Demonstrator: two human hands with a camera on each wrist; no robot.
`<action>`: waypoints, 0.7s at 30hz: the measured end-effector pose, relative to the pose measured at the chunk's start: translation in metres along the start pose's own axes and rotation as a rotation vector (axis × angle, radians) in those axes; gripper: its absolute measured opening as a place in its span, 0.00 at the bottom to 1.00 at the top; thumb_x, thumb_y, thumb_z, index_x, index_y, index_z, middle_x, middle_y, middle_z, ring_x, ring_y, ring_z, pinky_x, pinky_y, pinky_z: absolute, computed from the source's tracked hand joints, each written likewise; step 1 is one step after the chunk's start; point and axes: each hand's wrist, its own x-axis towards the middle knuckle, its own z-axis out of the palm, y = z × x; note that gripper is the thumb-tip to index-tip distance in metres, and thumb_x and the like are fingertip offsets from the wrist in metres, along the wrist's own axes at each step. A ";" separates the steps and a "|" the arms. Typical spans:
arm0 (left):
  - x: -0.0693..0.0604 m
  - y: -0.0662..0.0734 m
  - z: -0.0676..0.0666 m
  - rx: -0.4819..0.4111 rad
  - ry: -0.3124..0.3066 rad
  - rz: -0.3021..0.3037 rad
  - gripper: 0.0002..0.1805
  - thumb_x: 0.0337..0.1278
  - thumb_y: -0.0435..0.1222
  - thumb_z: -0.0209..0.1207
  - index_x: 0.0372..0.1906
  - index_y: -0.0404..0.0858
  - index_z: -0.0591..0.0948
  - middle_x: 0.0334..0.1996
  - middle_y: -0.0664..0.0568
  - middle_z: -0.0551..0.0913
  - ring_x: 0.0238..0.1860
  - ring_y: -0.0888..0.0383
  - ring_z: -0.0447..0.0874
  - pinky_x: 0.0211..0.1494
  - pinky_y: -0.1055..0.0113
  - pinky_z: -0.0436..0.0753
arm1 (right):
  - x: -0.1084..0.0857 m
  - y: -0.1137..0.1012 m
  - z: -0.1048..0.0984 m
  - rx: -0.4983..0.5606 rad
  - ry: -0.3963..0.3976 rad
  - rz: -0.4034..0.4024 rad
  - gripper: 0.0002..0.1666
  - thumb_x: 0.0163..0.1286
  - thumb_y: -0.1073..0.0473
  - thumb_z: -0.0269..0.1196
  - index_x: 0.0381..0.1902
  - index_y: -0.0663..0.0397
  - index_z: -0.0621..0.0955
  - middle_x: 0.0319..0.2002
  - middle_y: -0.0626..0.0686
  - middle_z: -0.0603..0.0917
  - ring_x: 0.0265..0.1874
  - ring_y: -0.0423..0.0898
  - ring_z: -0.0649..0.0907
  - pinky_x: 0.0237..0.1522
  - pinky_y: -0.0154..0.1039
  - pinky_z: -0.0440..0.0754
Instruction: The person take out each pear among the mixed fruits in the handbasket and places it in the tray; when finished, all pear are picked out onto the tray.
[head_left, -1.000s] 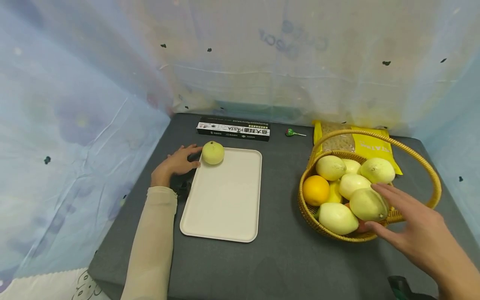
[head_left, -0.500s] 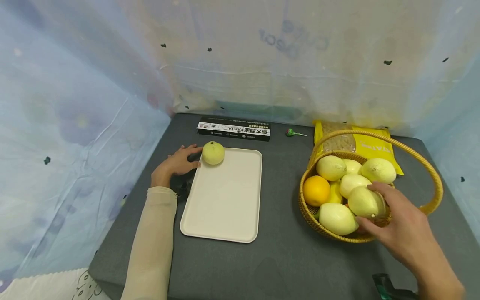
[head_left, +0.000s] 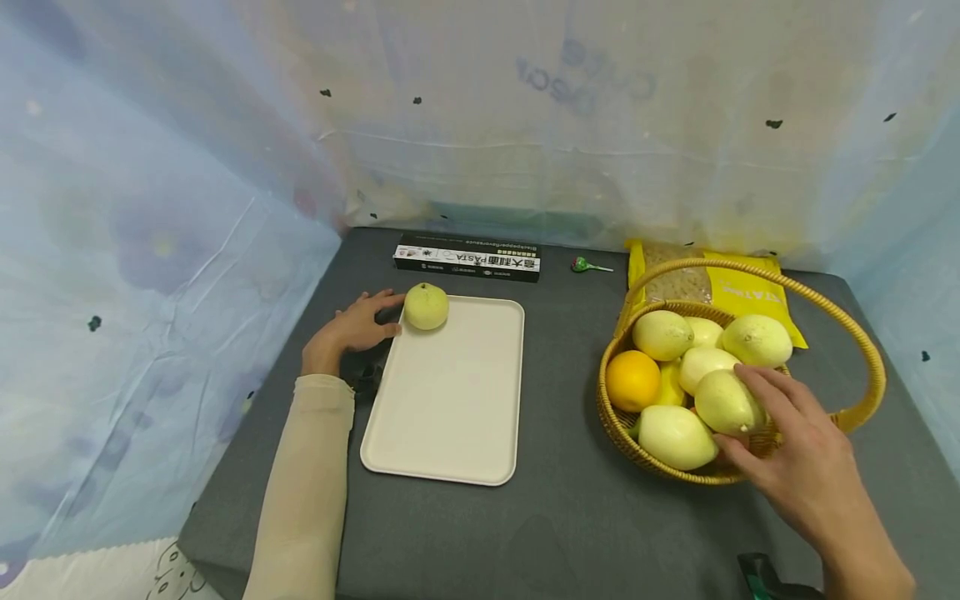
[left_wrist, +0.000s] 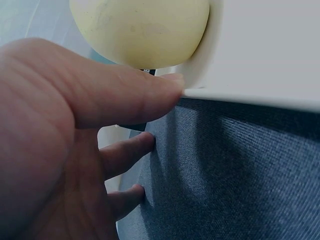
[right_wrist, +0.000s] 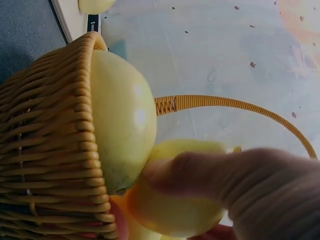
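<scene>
My right hand (head_left: 806, 454) grips a small pale yellow-green melon (head_left: 726, 402) at the right side of a wicker basket (head_left: 611, 421). In the right wrist view, the thumb (right_wrist: 195, 175) lies across this melon, next to another pale melon (right_wrist: 122, 120) at the basket's rim. At the left edge of a cream tray (head_left: 453, 400), my left hand (head_left: 356, 327) rests with fingers spread, its thumb tip (left_wrist: 167, 95) against the tray rim. A round pale fruit (head_left: 426, 306) sits in the tray's far left corner, beside the left index finger.
Several pale melons and an orange (head_left: 633, 381) fill the basket, whose tall handle (head_left: 817, 296) arches above it. Behind stand a yellow pasta bag (head_left: 750, 292), a green lollipop (head_left: 581, 264) and a black pasta box (head_left: 467, 257). Patterned curtains (head_left: 480, 125) border the dark table (head_left: 570, 533).
My right hand has moved left, closed its fingers around the melon and turned it, lifting it slightly among the others. The left hand and tray have stayed put.
</scene>
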 end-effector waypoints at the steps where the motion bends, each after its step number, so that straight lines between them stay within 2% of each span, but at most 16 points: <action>1: 0.000 0.000 0.000 -0.001 0.001 -0.002 0.39 0.82 0.44 0.59 0.90 0.48 0.59 0.91 0.40 0.46 0.89 0.27 0.30 0.76 0.12 0.31 | 0.001 -0.001 0.000 0.000 0.006 0.002 0.58 0.40 0.73 0.85 0.75 0.56 0.80 0.66 0.66 0.82 0.56 0.64 0.81 0.52 0.23 0.64; 3: 0.000 -0.001 0.000 -0.002 0.002 -0.002 0.39 0.82 0.44 0.59 0.90 0.48 0.59 0.91 0.40 0.46 0.89 0.27 0.31 0.76 0.11 0.31 | 0.002 -0.003 -0.001 0.002 0.027 0.008 0.58 0.40 0.71 0.85 0.74 0.57 0.79 0.63 0.66 0.84 0.53 0.57 0.82 0.50 0.21 0.65; 5: 0.000 -0.001 0.000 -0.003 0.006 0.002 0.39 0.82 0.44 0.59 0.90 0.48 0.60 0.91 0.39 0.47 0.89 0.27 0.31 0.76 0.11 0.32 | 0.004 -0.004 -0.001 0.019 0.056 0.009 0.56 0.41 0.69 0.84 0.73 0.58 0.80 0.61 0.67 0.86 0.53 0.43 0.82 0.49 0.18 0.65; 8: 0.000 0.000 0.001 -0.003 0.007 0.007 0.39 0.82 0.44 0.58 0.90 0.47 0.60 0.91 0.39 0.47 0.89 0.26 0.31 0.75 0.11 0.32 | 0.006 -0.007 -0.002 0.068 0.103 0.005 0.55 0.41 0.68 0.84 0.73 0.58 0.81 0.61 0.68 0.86 0.56 0.23 0.76 0.51 0.15 0.65; 10: 0.000 0.000 0.000 -0.001 0.008 0.008 0.39 0.82 0.44 0.58 0.90 0.47 0.60 0.91 0.39 0.47 0.89 0.26 0.31 0.75 0.11 0.32 | 0.008 -0.009 -0.003 0.109 0.126 -0.003 0.54 0.42 0.68 0.83 0.73 0.57 0.82 0.63 0.68 0.86 0.58 0.17 0.72 0.53 0.14 0.65; 14: 0.000 0.000 0.000 0.004 0.010 0.006 0.39 0.82 0.44 0.58 0.90 0.47 0.60 0.91 0.38 0.47 0.89 0.26 0.31 0.75 0.11 0.32 | 0.015 -0.013 -0.003 0.230 0.135 -0.018 0.54 0.43 0.74 0.84 0.73 0.56 0.83 0.67 0.59 0.86 0.59 0.23 0.78 0.58 0.12 0.71; 17: 0.000 0.000 0.000 0.004 0.009 0.005 0.39 0.82 0.44 0.59 0.89 0.47 0.60 0.91 0.38 0.47 0.89 0.26 0.32 0.75 0.11 0.32 | 0.022 -0.020 -0.003 0.346 0.109 -0.013 0.55 0.43 0.80 0.83 0.74 0.59 0.82 0.68 0.51 0.84 0.58 0.30 0.83 0.57 0.15 0.78; 20: 0.001 0.000 0.000 0.004 0.005 0.001 0.39 0.82 0.45 0.59 0.89 0.47 0.60 0.91 0.38 0.47 0.89 0.26 0.32 0.75 0.11 0.32 | 0.032 -0.030 -0.003 0.424 0.067 -0.011 0.56 0.45 0.83 0.81 0.75 0.59 0.80 0.69 0.50 0.84 0.59 0.34 0.85 0.59 0.18 0.81; 21: 0.001 0.000 0.000 0.002 0.003 -0.001 0.39 0.82 0.45 0.59 0.89 0.47 0.60 0.91 0.38 0.47 0.89 0.26 0.31 0.75 0.11 0.32 | 0.037 -0.033 -0.003 0.452 0.064 -0.022 0.56 0.44 0.84 0.80 0.75 0.60 0.80 0.69 0.53 0.84 0.59 0.36 0.86 0.60 0.20 0.82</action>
